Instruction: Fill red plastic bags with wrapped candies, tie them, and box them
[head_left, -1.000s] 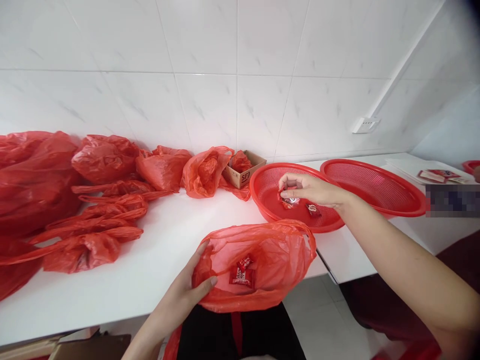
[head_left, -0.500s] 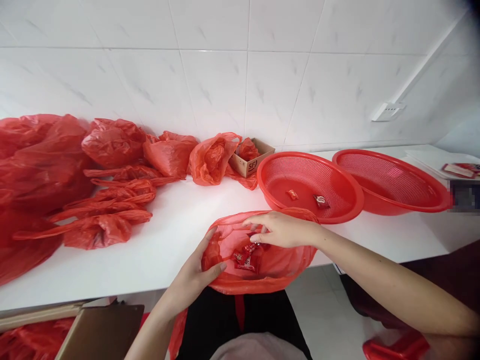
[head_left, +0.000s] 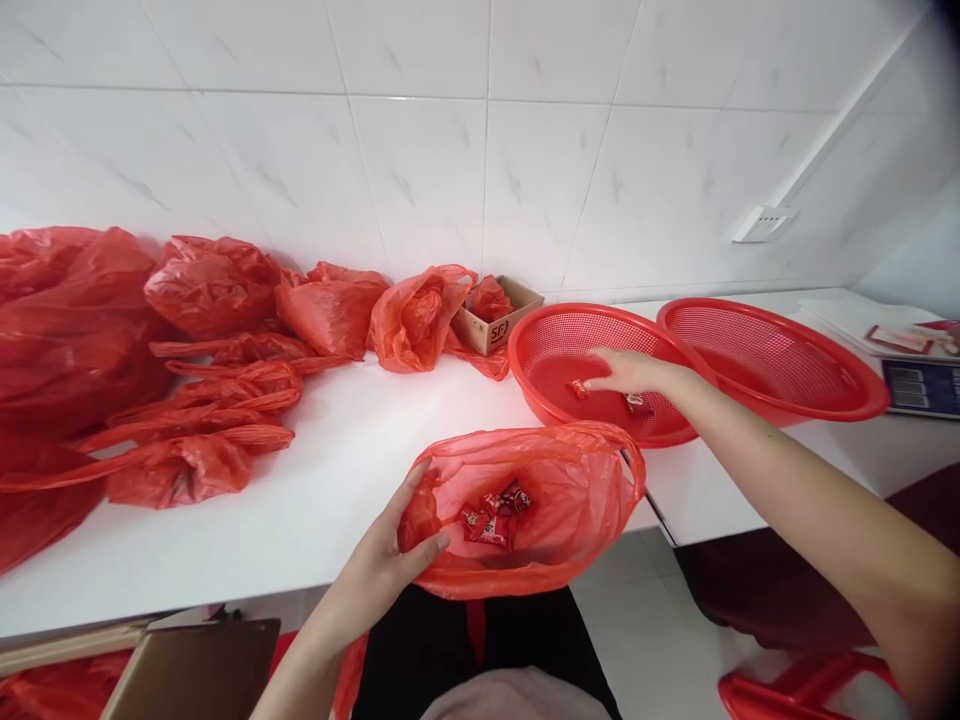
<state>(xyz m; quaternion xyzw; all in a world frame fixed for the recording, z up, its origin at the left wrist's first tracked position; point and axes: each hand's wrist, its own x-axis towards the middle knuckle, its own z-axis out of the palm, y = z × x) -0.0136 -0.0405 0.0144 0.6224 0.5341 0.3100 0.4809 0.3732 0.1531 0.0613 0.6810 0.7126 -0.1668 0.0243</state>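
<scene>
My left hand [head_left: 386,550] grips the left rim of a red plastic bag [head_left: 574,505], whose mouth gapes upward at the table's front edge. Several small red wrapped packets [head_left: 491,520] lie at the bottom of the bag. Over a red perforated plastic basket [head_left: 544,345], my right hand [head_left: 626,372] reaches in with its fingers stretched out and nothing visibly held. An orange-red wrapped packet [head_left: 577,389] lies in the basket beside my fingertips. A darker wrapped packet [head_left: 635,402] is partly under my wrist.
Another red basket [head_left: 810,350] stands to the right, beside a scale [head_left: 922,388]. Filled red bags [head_left: 334,310] line the wall, with tied ones [head_left: 184,470] in front. A small cardboard box [head_left: 491,330] sits behind. An open carton [head_left: 199,665] is below, left.
My right hand has moved out of the bag, rightward and away from me, into the nearer basket. My left hand has kept its hold on the bag.
</scene>
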